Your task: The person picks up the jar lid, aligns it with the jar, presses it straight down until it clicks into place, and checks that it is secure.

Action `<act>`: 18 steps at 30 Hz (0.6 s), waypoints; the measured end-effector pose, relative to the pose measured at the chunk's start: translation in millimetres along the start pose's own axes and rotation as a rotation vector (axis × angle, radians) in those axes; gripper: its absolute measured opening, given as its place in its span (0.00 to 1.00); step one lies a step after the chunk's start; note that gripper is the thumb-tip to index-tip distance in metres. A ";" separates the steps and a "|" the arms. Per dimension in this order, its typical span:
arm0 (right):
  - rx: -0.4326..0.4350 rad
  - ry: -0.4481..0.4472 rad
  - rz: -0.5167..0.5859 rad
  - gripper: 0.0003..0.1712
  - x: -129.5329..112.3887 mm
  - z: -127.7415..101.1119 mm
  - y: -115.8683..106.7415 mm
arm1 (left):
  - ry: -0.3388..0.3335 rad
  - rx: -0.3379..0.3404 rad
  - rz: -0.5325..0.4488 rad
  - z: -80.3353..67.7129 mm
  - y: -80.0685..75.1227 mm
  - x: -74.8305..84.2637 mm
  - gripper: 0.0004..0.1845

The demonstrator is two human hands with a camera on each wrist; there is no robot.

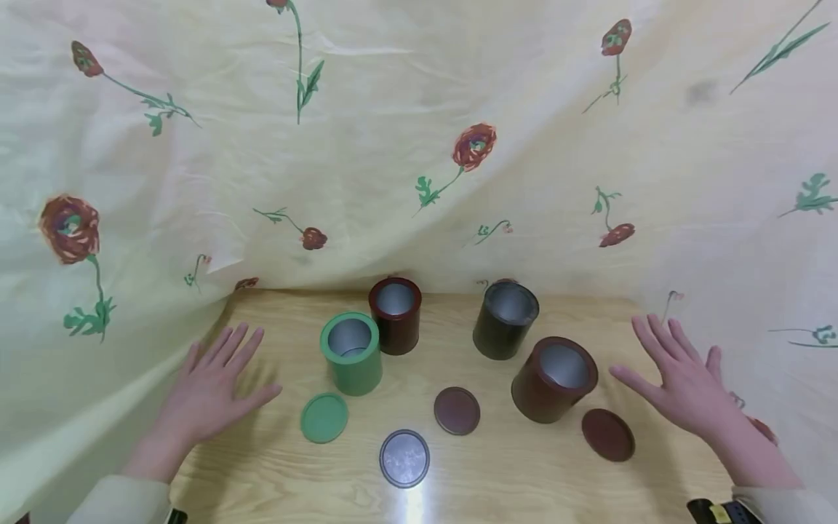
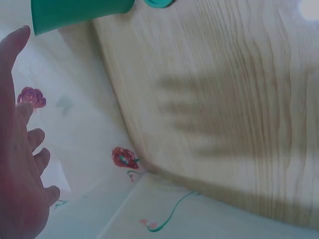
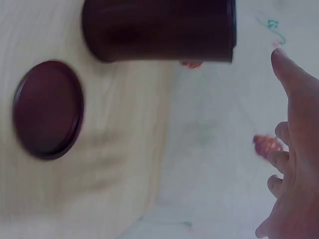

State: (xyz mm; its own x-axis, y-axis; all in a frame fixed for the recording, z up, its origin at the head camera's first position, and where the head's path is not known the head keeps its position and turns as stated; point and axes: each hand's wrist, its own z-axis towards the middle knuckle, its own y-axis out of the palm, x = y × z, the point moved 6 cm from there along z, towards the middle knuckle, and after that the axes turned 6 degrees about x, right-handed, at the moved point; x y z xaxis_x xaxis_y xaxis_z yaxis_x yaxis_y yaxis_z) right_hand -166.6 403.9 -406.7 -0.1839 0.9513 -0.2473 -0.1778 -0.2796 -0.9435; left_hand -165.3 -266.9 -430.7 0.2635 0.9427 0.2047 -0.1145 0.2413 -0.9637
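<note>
Head view: both hands hover flat over a wooden bench [image 1: 497, 473] draped behind and at the sides with a floral cloth [image 1: 406, 131]. Left hand [image 1: 209, 389], at 9 o'clock, has its fingers spread wide and holds nothing; nearest it stands the open green tin [image 1: 351, 353], with the green lid [image 1: 324, 418] lying flat just toward 6 o'clock of that tin. Right hand [image 1: 681, 382], at 3 o'clock, is likewise splayed and empty; nearest it is the tilted brown tin [image 1: 554, 378], with a brown lid [image 1: 608, 434] lying close at the tin's 4 o'clock. Toward 12 o'clock stand a dark red tin [image 1: 396, 314] and a black tin [image 1: 505, 320], both open. A second brown lid [image 1: 457, 410] and a grey lid [image 1: 404, 458] lie near the bench centre, toward 6 o'clock. Wrist views show each hand's shadow on the wood, neither hand touching a tin or lid.
</note>
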 end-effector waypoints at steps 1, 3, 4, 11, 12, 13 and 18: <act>0.004 -0.007 -0.002 0.57 -3.3 1.7 -1.6 | 0.006 -0.001 -0.001 1.7 -0.9 0.8 0.54; 0.015 -0.021 -0.005 0.57 -10.0 5.3 -4.9 | 0.018 -0.006 -0.002 5.1 -2.3 2.0 0.55; 0.018 -0.030 -0.008 0.57 -14.5 8.4 -5.4 | 0.022 -0.006 0.001 6.1 -3.6 1.6 0.55; 0.036 -0.108 0.004 0.57 -52.1 25.5 -8.6 | 0.067 0.005 0.004 11.8 -9.7 2.6 0.54; 0.039 -0.127 0.003 0.57 -59.2 27.6 -8.9 | 0.073 0.007 0.005 12.3 -10.5 2.9 0.54; 0.042 -0.147 -0.002 0.57 -66.5 29.5 -8.9 | 0.078 0.005 0.008 12.6 -11.4 3.4 0.54; 0.075 -0.247 0.000 0.59 -104.1 35.3 -8.5 | 0.111 -0.018 0.019 15.5 -14.0 5.5 0.54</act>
State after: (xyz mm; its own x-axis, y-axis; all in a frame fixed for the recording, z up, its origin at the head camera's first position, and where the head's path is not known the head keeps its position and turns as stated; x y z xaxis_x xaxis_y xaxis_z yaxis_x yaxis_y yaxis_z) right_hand -180.0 302.6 -365.2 -0.4129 0.8933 -0.1776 -0.2470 -0.2975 -0.9222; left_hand -177.1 -261.5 -413.4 0.3658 0.9155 0.1673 -0.1033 0.2186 -0.9703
